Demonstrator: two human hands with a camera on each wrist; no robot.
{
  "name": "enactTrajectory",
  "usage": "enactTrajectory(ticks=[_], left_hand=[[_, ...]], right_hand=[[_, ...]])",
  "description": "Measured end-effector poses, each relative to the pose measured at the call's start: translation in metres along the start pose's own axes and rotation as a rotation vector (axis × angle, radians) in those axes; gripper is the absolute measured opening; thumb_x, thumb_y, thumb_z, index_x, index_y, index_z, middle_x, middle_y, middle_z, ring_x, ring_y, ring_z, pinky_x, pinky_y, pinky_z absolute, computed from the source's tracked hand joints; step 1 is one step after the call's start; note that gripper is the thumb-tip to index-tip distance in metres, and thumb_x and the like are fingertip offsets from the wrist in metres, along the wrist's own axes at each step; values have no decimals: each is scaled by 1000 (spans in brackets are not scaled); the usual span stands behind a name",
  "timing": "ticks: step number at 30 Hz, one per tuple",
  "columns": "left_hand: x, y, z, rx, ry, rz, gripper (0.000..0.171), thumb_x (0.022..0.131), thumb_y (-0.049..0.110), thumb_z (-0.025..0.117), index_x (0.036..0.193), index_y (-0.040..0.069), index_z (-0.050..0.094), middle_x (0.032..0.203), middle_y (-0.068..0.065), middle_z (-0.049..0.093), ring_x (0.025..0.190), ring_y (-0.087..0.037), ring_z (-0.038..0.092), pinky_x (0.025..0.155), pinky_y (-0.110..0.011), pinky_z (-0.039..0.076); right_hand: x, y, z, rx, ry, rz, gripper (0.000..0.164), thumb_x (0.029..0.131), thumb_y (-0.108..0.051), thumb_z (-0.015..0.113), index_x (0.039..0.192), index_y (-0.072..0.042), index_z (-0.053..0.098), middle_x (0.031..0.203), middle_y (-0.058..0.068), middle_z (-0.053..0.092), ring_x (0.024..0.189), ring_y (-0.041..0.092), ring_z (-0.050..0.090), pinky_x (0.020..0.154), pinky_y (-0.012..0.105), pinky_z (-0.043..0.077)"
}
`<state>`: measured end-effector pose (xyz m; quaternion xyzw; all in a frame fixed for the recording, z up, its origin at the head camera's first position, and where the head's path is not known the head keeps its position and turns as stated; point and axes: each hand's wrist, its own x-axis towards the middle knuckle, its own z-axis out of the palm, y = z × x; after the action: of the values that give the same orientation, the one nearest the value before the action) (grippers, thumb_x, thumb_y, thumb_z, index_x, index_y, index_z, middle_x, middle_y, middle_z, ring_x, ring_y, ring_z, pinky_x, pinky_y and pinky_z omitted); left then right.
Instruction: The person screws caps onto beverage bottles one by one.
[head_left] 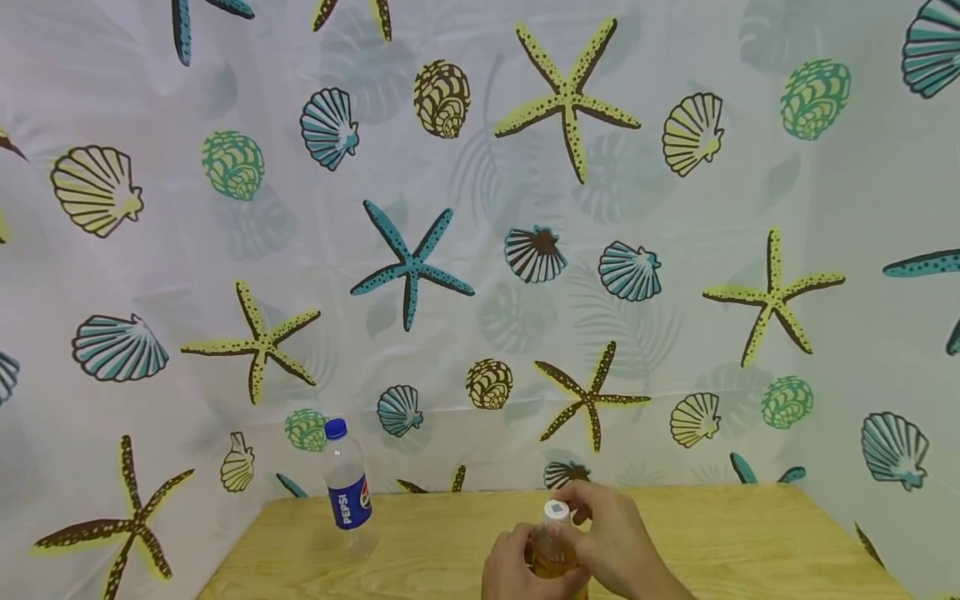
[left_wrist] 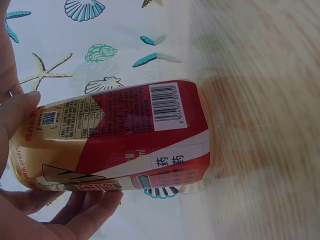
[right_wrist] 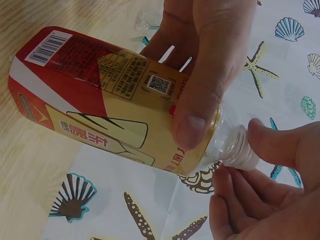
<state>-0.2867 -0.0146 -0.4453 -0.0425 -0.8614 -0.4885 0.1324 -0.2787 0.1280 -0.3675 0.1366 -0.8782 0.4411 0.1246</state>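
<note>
A clear plastic drink bottle (head_left: 552, 550) with a gold and red label is upright at the front of the table, its base at the wood in the left wrist view. My left hand (head_left: 513, 568) grips it round the upper label, the thumb lying across the gold part (right_wrist: 165, 120). At the neck, my right hand (head_left: 617, 537) pinches the white cap (head_left: 557, 509) between thumb and fingers. The right wrist view shows that thumb (right_wrist: 272, 145) on one side of the cap and the curled fingers on the other. Whether the cap is loose cannot be told.
A Pepsi bottle (head_left: 348, 492) with a blue cap stands on the wooden table (head_left: 435, 533), to the left of the hands. Behind and at both sides hangs a white curtain (head_left: 480, 333) printed with starfish and shells.
</note>
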Motion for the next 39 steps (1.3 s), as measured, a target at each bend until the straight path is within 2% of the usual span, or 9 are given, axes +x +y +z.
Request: enactTrajectory(ticks=[3, 7, 12, 15, 21, 26, 29, 33, 39], left_hand=[[0, 0, 1, 2, 14, 3, 55, 65, 63, 87, 94, 18, 71, 76, 8, 55, 69, -7, 47, 60, -26, 42], [1, 0, 1, -47, 2, -30, 61, 65, 56, 89, 103, 13, 66, 81, 6, 58, 72, -8, 53, 63, -29, 49], [6, -4, -9, -74, 30, -57, 61, 66, 49, 91, 103, 12, 60, 82, 3, 63, 71, -11, 60, 64, -35, 56], [16, -8, -23, -38, 90, -84, 63, 66, 48, 92, 106, 10, 63, 85, 1, 66, 76, -13, 63, 68, -38, 58], [47, -25, -65, -51, 172, -195, 72, 71, 41, 92, 125, 5, 61, 109, -12, 71, 97, -27, 69, 82, -51, 59], [71, -52, -100, -1, 224, -209, 74, 79, 35, 88, 134, 0, 53, 126, -25, 66, 110, -41, 67, 91, -57, 55], [80, -65, -117, 35, 249, -224, 75, 82, 33, 86, 137, -3, 49, 130, -30, 62, 115, -47, 64, 93, -61, 53], [86, -77, -127, 77, 269, -223, 77, 82, 33, 85, 138, -6, 48, 130, -32, 61, 116, -50, 62, 93, -63, 52], [87, -86, -129, 82, 268, -213, 76, 83, 32, 83, 138, -8, 49, 132, -33, 60, 117, -51, 61, 94, -64, 51]], right_hand=[[-2, 1, -2, -8, -22, 16, 30, 84, -24, 83, 111, -16, 73, 97, -4, 70, 86, 15, 58, 68, 29, 48], [-5, 3, -4, -39, -11, 85, 43, 90, -39, 76, 123, -13, 69, 98, -2, 70, 88, 15, 62, 72, 35, 53], [-9, 11, -9, -75, 50, 151, 43, 98, -46, 63, 124, -12, 67, 92, -6, 71, 87, 12, 65, 78, 42, 56], [-11, 17, -12, -81, 66, 160, 38, 100, -45, 61, 122, -14, 68, 90, -7, 70, 85, 10, 65, 75, 40, 55], [-13, 30, -15, -69, 37, 182, 31, 101, -36, 63, 118, -11, 68, 85, -7, 69, 81, 9, 63, 74, 37, 54], [-12, 41, -13, -69, 4, 190, 24, 99, -26, 66, 115, -10, 69, 86, -6, 70, 80, 11, 64, 75, 41, 54], [-11, 46, -10, -55, -14, 195, 22, 97, -21, 68, 115, -9, 68, 87, -5, 71, 80, 12, 65, 75, 41, 55], [-13, 52, -10, -43, -35, 178, 22, 97, -19, 67, 115, -7, 67, 88, -3, 71, 80, 13, 64, 74, 40, 54], [-13, 56, -11, -27, -61, 147, 23, 97, -17, 65, 117, -5, 66, 86, -3, 70, 79, 14, 64, 73, 37, 54]])
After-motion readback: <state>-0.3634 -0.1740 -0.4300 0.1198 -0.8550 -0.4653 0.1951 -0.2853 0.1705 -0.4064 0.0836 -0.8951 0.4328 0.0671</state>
